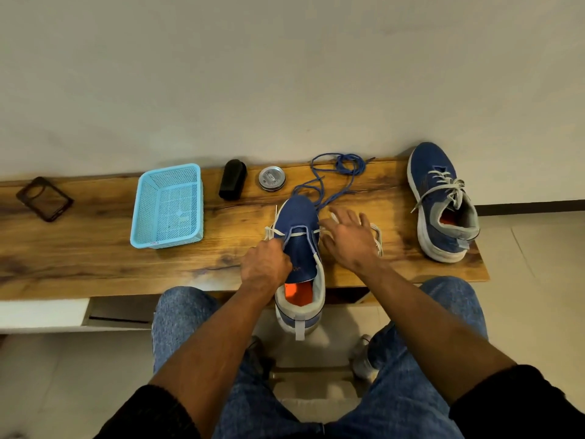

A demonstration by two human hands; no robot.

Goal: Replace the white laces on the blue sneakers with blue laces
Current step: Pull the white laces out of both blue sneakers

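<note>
A long wooden desk [79, 248] with dark grain and knots runs across the middle of the frame, its far edge against a plain pale wall [285, 74]; pale floor tiles [538, 248] show at the right and below. At centre, a blue mesh sneaker [300, 236] with a pale sole and orange insole lies toe away, heel hanging over the desk's near edge above the person's jeans-clad knees. The left hand [266, 267] grips its left side by the tongue, fingers curled into the upper. A white lace [297, 233] runs through only the lowest eyelets, its flat ends trailing to both sides. The right hand [348, 239] hovers just right of the shoe, fingers spread and relaxed, over the lace's right end; whether it touches the lace is hard to tell. The blue laces [342, 169], thin round cord, lie in a loose tangle at the desk's far edge above the shoe, strands trailing towards its toe. The second sneaker [443, 204] stands at the right end, fully laced in white and tied. Left of centre sits a light-blue perforated plastic basket [167, 204], rectangular. Between it and the laces are a black oblong brush [232, 179] and a round metal tin [271, 178]. At far left lies a dark translucent phone case [44, 198].
</note>
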